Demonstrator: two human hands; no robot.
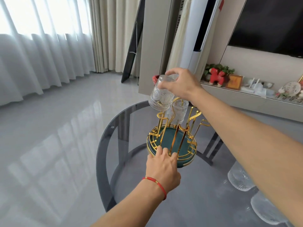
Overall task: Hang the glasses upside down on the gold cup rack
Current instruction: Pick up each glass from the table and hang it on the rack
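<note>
The gold cup rack [183, 136] with a dark green round base stands on a round smoked-glass table [114, 128]. My right hand [182, 84] grips a ribbed clear glass [161, 95] by its bottom, mouth down and tilted, just above the rack's left prong. A second ribbed glass [177, 113] hangs upside down on a prong at the rack's far side. My left hand [164, 164], with a red cord on the wrist, presses on the near rim of the rack's base.
Two more clear glasses [241, 177] [265, 208] stand on the table at the right, under my right forearm. Beyond the table are a glossy grey floor, curtains at the left, and a low shelf with ornaments [218, 76] under a dark screen.
</note>
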